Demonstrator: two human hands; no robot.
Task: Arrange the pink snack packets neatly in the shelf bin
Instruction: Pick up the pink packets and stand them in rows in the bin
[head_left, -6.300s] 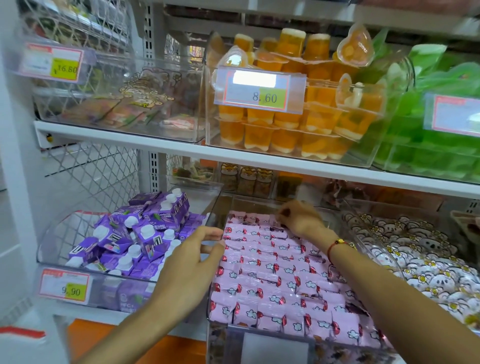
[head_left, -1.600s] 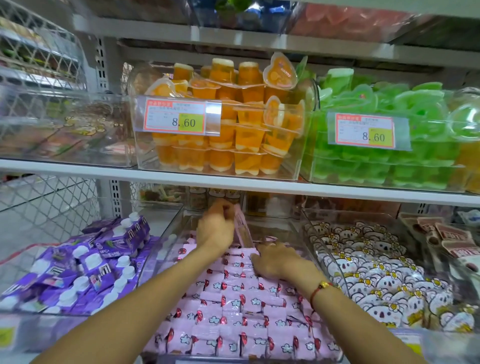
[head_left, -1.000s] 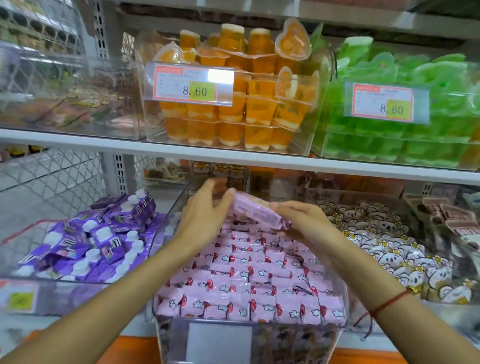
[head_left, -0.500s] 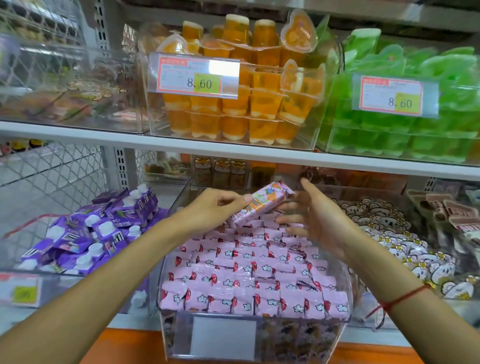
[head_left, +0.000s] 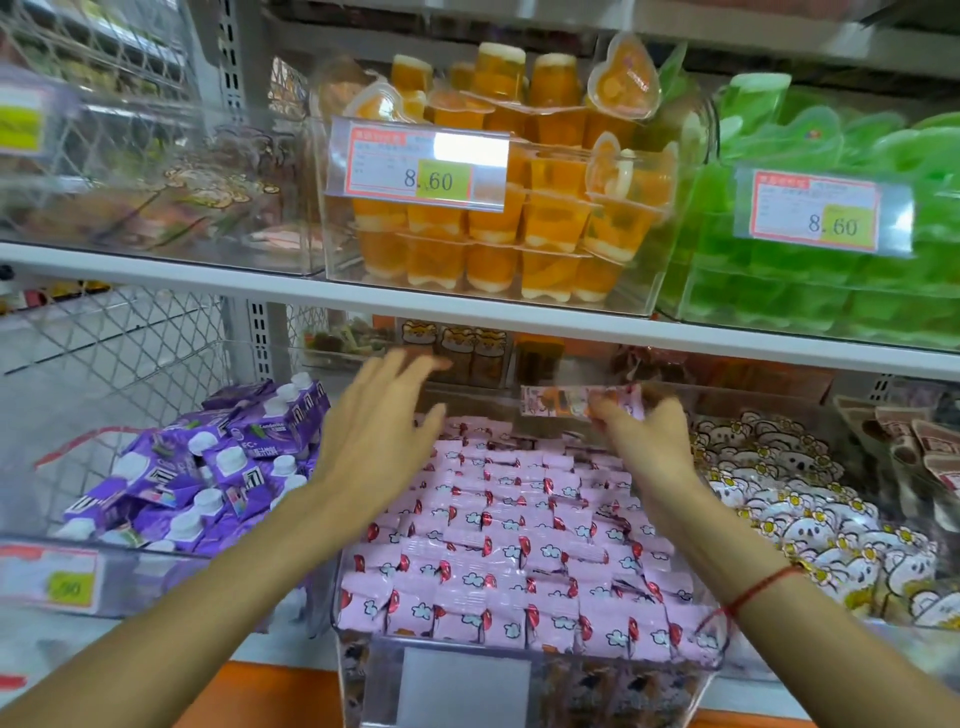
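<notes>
Pink packets (head_left: 519, 540) fill the clear bin (head_left: 524, 680) at lower centre in rows. The right hand (head_left: 647, 441) pinches one packet (head_left: 566, 401) above the bin's far end. The left hand (head_left: 384, 436) hovers with fingers spread, holding nothing.

Lighting bright and even, apparently from overhead. White glare patch on the orange bin's price tag (head_left: 423, 165). Left hand (head_left: 375, 441) and far-left shelving motion-blurred (edges smeared). Wide-angle bowing at frame borders; shadows soft, minimal.
</notes>
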